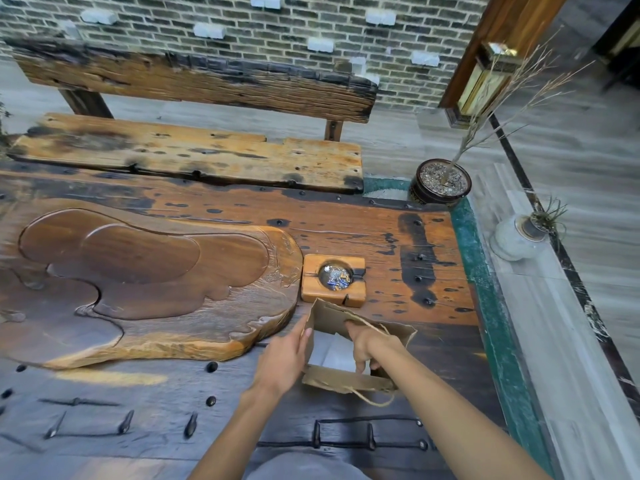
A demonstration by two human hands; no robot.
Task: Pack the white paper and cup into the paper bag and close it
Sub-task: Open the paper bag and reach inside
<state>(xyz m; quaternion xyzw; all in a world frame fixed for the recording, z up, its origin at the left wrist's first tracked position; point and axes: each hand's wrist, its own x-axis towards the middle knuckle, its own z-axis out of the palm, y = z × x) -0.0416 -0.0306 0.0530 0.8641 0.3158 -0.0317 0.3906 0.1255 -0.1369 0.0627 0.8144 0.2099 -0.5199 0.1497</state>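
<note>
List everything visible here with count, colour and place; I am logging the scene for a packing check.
brown paper bag with twine handles: one, brown, open, near table edge
white paper: one, white, inside the bag
square wooden ashtray: one, tan, behind the bag
carved wooden tea tray: one, dark brown, table's left
dark plank table: one, brown-black, foreground
rustic wooden bench: one, brown, beyond the table
dark round plant pot: one, floor, right
pale stone vase: one, grey, floor, far right
left hand: on bag's left wall
right hand: reaching into the bag
</note>
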